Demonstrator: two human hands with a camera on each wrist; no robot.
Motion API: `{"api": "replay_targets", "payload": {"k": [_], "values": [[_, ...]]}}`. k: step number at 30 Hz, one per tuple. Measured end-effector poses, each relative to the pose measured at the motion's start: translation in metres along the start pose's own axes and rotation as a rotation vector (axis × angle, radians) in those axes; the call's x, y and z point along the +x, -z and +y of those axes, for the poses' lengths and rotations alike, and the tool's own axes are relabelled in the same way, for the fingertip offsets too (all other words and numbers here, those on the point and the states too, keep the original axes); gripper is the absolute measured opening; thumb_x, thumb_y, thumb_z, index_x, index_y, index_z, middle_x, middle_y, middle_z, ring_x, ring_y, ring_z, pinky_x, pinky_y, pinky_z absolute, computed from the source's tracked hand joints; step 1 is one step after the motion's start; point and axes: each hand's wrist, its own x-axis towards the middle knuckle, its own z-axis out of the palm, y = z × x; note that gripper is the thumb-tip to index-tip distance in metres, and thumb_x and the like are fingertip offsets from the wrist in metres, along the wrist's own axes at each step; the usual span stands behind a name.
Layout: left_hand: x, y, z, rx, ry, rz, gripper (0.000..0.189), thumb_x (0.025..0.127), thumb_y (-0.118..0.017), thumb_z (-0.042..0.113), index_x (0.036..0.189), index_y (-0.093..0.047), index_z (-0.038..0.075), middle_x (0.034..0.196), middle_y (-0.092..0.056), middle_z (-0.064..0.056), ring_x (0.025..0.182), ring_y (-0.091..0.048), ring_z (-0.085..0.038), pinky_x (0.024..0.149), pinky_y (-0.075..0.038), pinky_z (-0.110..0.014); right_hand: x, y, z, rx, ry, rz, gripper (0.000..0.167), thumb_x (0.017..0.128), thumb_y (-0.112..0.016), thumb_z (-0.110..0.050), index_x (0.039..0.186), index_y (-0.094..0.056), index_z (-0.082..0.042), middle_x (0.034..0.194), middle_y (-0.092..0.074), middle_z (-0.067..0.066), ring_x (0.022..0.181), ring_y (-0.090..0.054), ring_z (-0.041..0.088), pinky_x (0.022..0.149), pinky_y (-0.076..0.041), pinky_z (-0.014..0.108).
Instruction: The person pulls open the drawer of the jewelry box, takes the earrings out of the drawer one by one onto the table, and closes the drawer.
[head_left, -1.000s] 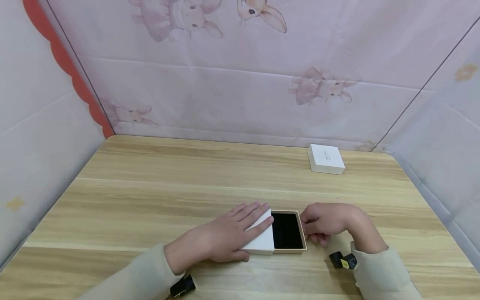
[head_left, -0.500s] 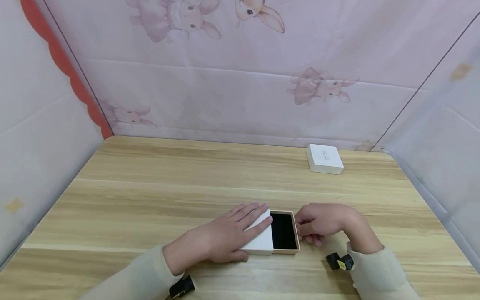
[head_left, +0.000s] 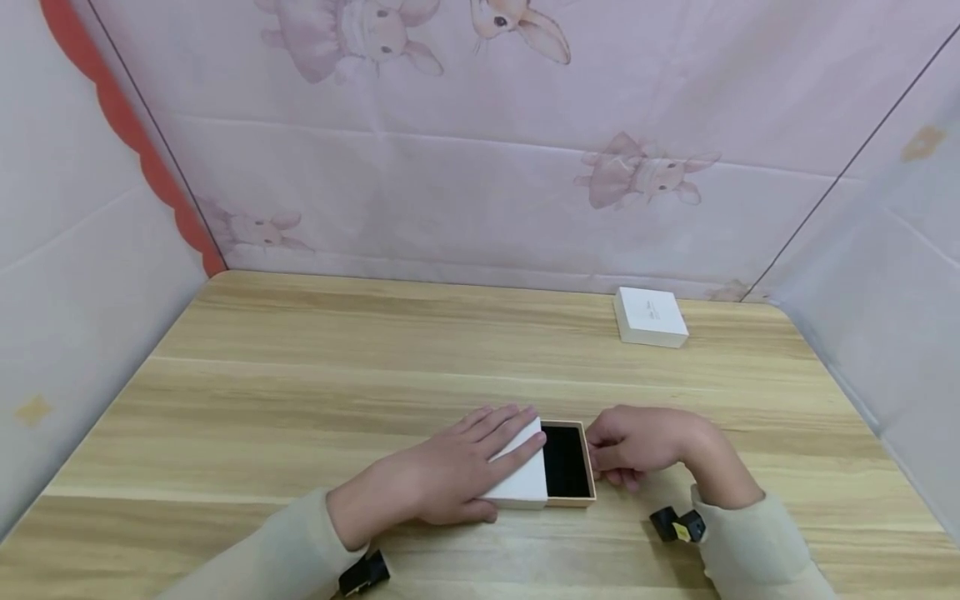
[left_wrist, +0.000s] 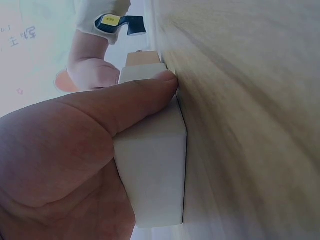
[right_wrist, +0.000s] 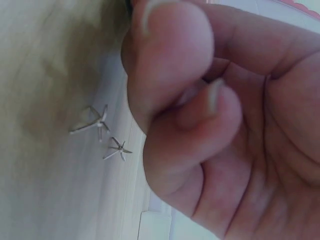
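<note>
Fingers of the left hand (head_left: 457, 471) are laid nearly straight over the white sleeve (head_left: 525, 487), its near side touched by the thumb. Right of the sleeve, the black-lined drawer (head_left: 566, 462) is seen partly out; at its outer end the right hand's (head_left: 641, 437) fingers are curled, and whether something is pinched cannot be told. Behind and right of the sleeve, a printed white box (head_left: 651, 317) is placed on the counter (head_left: 337, 375).
</note>
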Motion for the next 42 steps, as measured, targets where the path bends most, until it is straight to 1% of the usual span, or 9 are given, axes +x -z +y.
{"api": "replay_targets", "payload": {"k": [15,20,25,42], "values": [[0.0005,0.0027,-0.0011,-0.009,0.005,-0.012,0.091,0.097,-0.058,0.048,0.162,-0.004,0.014,0.168,0.004,-0.014,0.155,-0.002,-0.030,0.125,-0.012,-0.044,0.0049,0.0001,-0.0051,-0.031,-0.004,0.028,0.026,0.100,-0.053,-0.011,0.076,-0.062,-0.009,0.061,-0.060,-0.001,0.049,-0.059,0.012,0.048,-0.051,0.025],[0.0000,0.0035,-0.0008,-0.004,0.002,-0.008,0.091,0.097,-0.059,0.048,0.162,-0.006,0.013,0.168,0.002,-0.015,0.155,-0.004,-0.030,0.125,-0.013,-0.044,0.0060,-0.0010,-0.0055,-0.035,-0.008,0.031,0.026,0.101,-0.054,-0.012,0.076,-0.063,-0.009,0.061,-0.060,-0.001,0.050,-0.060,0.012,0.048,-0.052,0.026],[-0.0005,0.0027,-0.0002,0.014,-0.008,0.004,0.091,0.097,-0.060,0.049,0.162,-0.007,0.013,0.168,-0.001,-0.015,0.155,-0.005,-0.030,0.125,-0.015,-0.044,0.0068,-0.0026,-0.0053,-0.035,0.001,0.033,0.027,0.101,-0.054,-0.012,0.076,-0.063,-0.010,0.061,-0.060,-0.001,0.049,-0.059,0.012,0.048,-0.051,0.025],[-0.0009,-0.0001,0.0006,0.017,-0.002,0.010,0.092,0.096,-0.060,0.049,0.162,-0.007,0.013,0.168,-0.001,-0.015,0.155,-0.006,-0.030,0.125,-0.015,-0.044,0.0099,-0.0058,-0.0071,-0.063,0.020,0.044,0.027,0.100,-0.055,-0.011,0.074,-0.063,-0.010,0.060,-0.059,-0.003,0.048,-0.059,0.011,0.049,-0.048,0.022]]}}
